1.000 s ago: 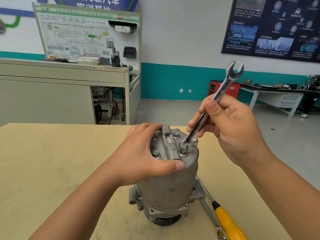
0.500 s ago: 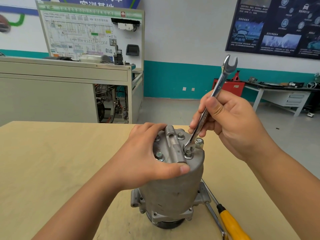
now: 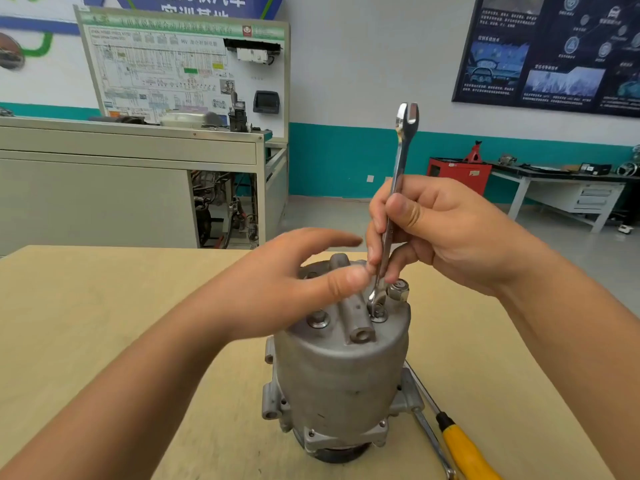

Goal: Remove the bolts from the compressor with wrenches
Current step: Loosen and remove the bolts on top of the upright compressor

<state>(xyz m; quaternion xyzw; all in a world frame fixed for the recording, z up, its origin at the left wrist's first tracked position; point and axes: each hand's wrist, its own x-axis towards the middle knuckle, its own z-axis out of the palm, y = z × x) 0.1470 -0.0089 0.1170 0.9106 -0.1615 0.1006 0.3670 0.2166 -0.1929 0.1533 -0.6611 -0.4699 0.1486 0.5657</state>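
Left hand [image 3: 284,282] just let go of the grey cast-metal compressor [image 3: 341,368] standing mid-frame on the tabletop [image 3: 104,323], fingers spread. Right hand [image 3: 440,233] pinches the now upright steel wrench [image 3: 393,216] on a top bolt [image 3: 378,311], so it's probably loose.

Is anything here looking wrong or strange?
The wrench stands almost upright on its bolt, an awkward angle for turning. The left hand is open, not gripping the compressor.
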